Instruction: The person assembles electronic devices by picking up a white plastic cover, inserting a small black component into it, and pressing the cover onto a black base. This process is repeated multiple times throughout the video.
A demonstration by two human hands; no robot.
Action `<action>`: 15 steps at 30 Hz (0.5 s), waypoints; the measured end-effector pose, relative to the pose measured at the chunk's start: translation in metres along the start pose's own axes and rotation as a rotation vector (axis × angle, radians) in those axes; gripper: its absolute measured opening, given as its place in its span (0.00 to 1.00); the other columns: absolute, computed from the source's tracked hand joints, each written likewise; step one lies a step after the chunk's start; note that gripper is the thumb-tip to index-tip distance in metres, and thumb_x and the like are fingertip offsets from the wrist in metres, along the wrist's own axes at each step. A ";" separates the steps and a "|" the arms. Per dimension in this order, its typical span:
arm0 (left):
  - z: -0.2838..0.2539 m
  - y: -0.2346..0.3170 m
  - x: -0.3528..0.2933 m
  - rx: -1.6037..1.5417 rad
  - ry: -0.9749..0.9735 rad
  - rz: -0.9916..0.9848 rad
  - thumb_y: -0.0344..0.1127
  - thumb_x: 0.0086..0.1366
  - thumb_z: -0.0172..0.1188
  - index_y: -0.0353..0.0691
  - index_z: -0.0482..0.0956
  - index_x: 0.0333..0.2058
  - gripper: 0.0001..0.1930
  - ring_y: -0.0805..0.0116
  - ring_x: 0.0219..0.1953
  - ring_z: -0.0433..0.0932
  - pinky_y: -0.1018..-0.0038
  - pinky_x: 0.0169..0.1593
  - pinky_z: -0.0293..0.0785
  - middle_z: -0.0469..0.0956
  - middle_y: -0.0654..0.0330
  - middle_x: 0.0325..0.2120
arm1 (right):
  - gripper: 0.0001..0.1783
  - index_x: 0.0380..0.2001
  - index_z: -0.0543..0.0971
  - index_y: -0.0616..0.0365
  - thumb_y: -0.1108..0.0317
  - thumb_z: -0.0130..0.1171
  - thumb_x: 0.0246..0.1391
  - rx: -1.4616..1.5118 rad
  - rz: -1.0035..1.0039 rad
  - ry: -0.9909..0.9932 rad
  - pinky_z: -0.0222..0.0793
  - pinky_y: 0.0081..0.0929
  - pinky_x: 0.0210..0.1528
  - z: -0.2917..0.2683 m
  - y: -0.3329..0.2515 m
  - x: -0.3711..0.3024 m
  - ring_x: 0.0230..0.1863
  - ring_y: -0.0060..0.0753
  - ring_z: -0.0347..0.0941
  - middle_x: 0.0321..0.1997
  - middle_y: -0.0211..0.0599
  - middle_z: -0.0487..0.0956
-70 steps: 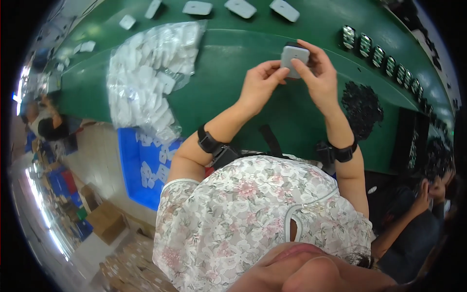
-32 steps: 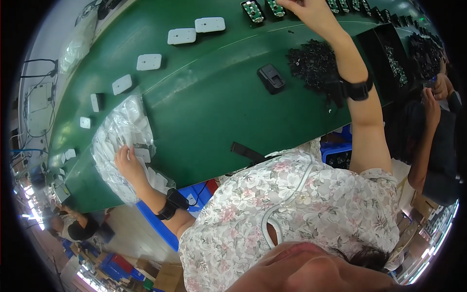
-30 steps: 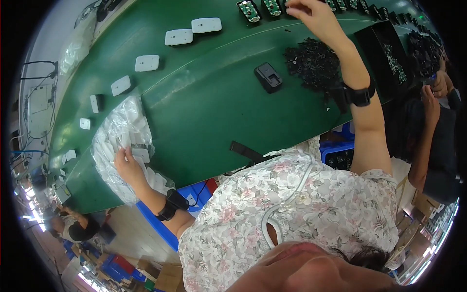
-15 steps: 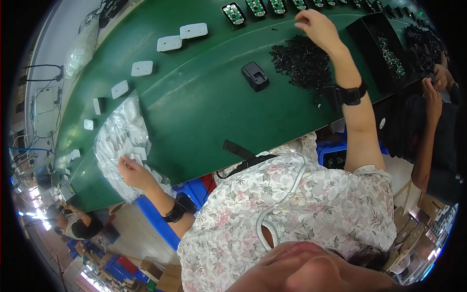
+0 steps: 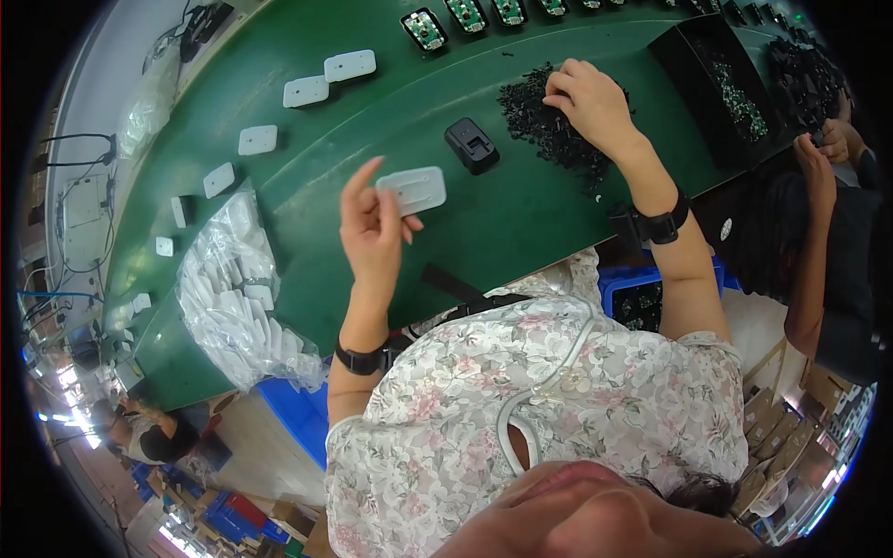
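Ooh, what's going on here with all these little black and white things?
A person sits at a green table. The left grip holds a white cover above the tabletop. The right grip is at a heap of small black parts; I can't tell if it has picked one up. Between them lies a black case, touched by neither. More white pieces wait in a clear bag on the left.

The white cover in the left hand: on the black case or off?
Off: the left hand holds the white cover, with green table showing between it and the black case.
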State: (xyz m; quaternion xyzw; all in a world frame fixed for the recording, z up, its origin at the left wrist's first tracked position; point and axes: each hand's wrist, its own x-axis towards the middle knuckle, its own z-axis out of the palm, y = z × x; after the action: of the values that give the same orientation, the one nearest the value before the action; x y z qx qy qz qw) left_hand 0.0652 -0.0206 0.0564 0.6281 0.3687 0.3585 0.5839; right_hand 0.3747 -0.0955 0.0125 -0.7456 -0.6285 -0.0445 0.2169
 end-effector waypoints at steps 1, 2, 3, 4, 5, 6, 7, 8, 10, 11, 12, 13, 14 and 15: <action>0.003 -0.003 0.003 -0.002 -0.001 -0.006 0.25 0.67 0.50 0.33 0.73 0.46 0.10 0.76 0.21 0.75 0.85 0.20 0.65 0.76 0.56 0.30 | 0.08 0.28 0.74 0.54 0.65 0.62 0.48 0.000 0.003 -0.006 0.68 0.32 0.38 0.000 -0.004 0.001 0.37 0.37 0.70 0.32 0.30 0.71; 0.005 -0.007 0.006 0.037 -0.058 0.030 0.25 0.67 0.50 0.33 0.74 0.46 0.10 0.77 0.21 0.75 0.85 0.20 0.65 0.76 0.57 0.30 | 0.07 0.27 0.75 0.54 0.65 0.61 0.49 0.023 0.023 0.066 0.68 0.32 0.36 -0.004 -0.009 0.003 0.35 0.37 0.70 0.32 0.30 0.71; 0.008 -0.008 0.009 0.076 -0.113 0.065 0.24 0.67 0.49 0.34 0.76 0.46 0.11 0.77 0.21 0.75 0.85 0.20 0.65 0.75 0.58 0.30 | 0.07 0.27 0.75 0.54 0.65 0.61 0.49 0.046 0.043 0.136 0.68 0.31 0.35 -0.006 -0.012 0.004 0.33 0.37 0.70 0.32 0.30 0.72; 0.012 -0.007 0.011 0.020 -0.102 0.011 0.23 0.66 0.51 0.32 0.78 0.42 0.09 0.77 0.21 0.75 0.85 0.20 0.66 0.75 0.59 0.30 | 0.07 0.27 0.75 0.54 0.65 0.61 0.49 0.047 0.041 0.124 0.68 0.31 0.35 -0.007 -0.014 0.005 0.33 0.37 0.70 0.32 0.30 0.72; 0.016 -0.003 0.013 0.018 -0.093 -0.001 0.23 0.66 0.51 0.32 0.78 0.42 0.09 0.77 0.21 0.75 0.85 0.20 0.66 0.75 0.59 0.30 | 0.06 0.27 0.76 0.54 0.66 0.62 0.49 0.142 0.107 0.114 0.67 0.29 0.33 -0.008 -0.017 0.006 0.30 0.35 0.70 0.32 0.30 0.72; 0.019 -0.001 0.014 0.011 -0.104 -0.025 0.23 0.65 0.52 0.32 0.78 0.42 0.09 0.77 0.21 0.75 0.85 0.20 0.66 0.75 0.60 0.30 | 0.05 0.28 0.77 0.54 0.67 0.62 0.49 0.237 0.174 0.102 0.66 0.27 0.31 -0.009 -0.020 0.007 0.28 0.33 0.70 0.32 0.30 0.72; 0.021 0.001 0.015 0.003 -0.114 -0.048 0.23 0.65 0.53 0.32 0.78 0.42 0.09 0.77 0.20 0.74 0.85 0.20 0.66 0.74 0.60 0.29 | 0.05 0.28 0.77 0.54 0.67 0.62 0.49 0.243 0.169 0.086 0.66 0.27 0.31 -0.012 -0.027 0.008 0.28 0.33 0.70 0.32 0.30 0.72; 0.021 0.003 0.018 0.013 -0.130 -0.050 0.23 0.63 0.55 0.33 0.78 0.41 0.09 0.77 0.20 0.74 0.84 0.20 0.66 0.74 0.60 0.29 | 0.05 0.29 0.78 0.54 0.69 0.63 0.49 0.295 0.180 0.112 0.65 0.24 0.30 -0.018 -0.040 0.011 0.27 0.28 0.70 0.30 0.29 0.72; 0.023 0.008 0.018 0.058 -0.098 -0.034 0.23 0.63 0.55 0.34 0.79 0.41 0.09 0.77 0.20 0.74 0.84 0.20 0.66 0.74 0.61 0.29 | 0.05 0.30 0.78 0.55 0.70 0.63 0.49 0.370 0.170 0.122 0.64 0.22 0.29 -0.025 -0.063 0.017 0.25 0.23 0.70 0.28 0.28 0.73; 0.022 0.010 0.017 0.101 -0.088 -0.006 0.23 0.63 0.55 0.35 0.79 0.41 0.09 0.78 0.20 0.74 0.84 0.20 0.66 0.74 0.61 0.28 | 0.05 0.31 0.78 0.57 0.71 0.63 0.50 0.571 0.212 0.066 0.64 0.21 0.29 -0.027 -0.076 0.019 0.27 0.20 0.70 0.27 0.27 0.73; 0.022 0.010 0.017 0.109 -0.080 0.005 0.23 0.62 0.55 0.36 0.79 0.41 0.09 0.77 0.19 0.73 0.83 0.21 0.67 0.74 0.61 0.28 | 0.05 0.32 0.78 0.59 0.72 0.63 0.51 0.767 0.259 0.009 0.64 0.19 0.29 -0.029 -0.087 0.020 0.28 0.16 0.70 0.26 0.27 0.74; 0.021 0.009 0.017 0.111 -0.058 0.002 0.23 0.62 0.55 0.36 0.79 0.41 0.09 0.77 0.19 0.73 0.83 0.21 0.67 0.74 0.61 0.28 | 0.05 0.32 0.78 0.59 0.72 0.63 0.51 0.775 0.242 -0.005 0.64 0.19 0.29 -0.028 -0.097 0.020 0.28 0.16 0.70 0.26 0.27 0.74; 0.021 0.008 0.018 0.140 -0.059 0.052 0.22 0.62 0.56 0.37 0.79 0.41 0.09 0.76 0.19 0.73 0.83 0.21 0.67 0.74 0.60 0.28 | 0.05 0.32 0.78 0.61 0.72 0.62 0.52 1.074 0.357 -0.102 0.65 0.18 0.29 -0.028 -0.106 0.020 0.29 0.15 0.70 0.26 0.26 0.75; 0.021 0.009 0.018 0.171 -0.057 0.103 0.22 0.61 0.56 0.37 0.79 0.40 0.09 0.76 0.19 0.73 0.82 0.21 0.67 0.74 0.60 0.27 | 0.05 0.32 0.77 0.63 0.72 0.61 0.54 1.370 0.473 -0.209 0.65 0.17 0.30 -0.028 -0.115 0.020 0.29 0.15 0.70 0.27 0.26 0.76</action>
State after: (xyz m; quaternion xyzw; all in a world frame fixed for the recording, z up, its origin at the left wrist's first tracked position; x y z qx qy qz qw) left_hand 0.0928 -0.0147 0.0642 0.7039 0.3484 0.3370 0.5192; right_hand 0.2745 -0.0746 0.0752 -0.5588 -0.3552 0.4778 0.5773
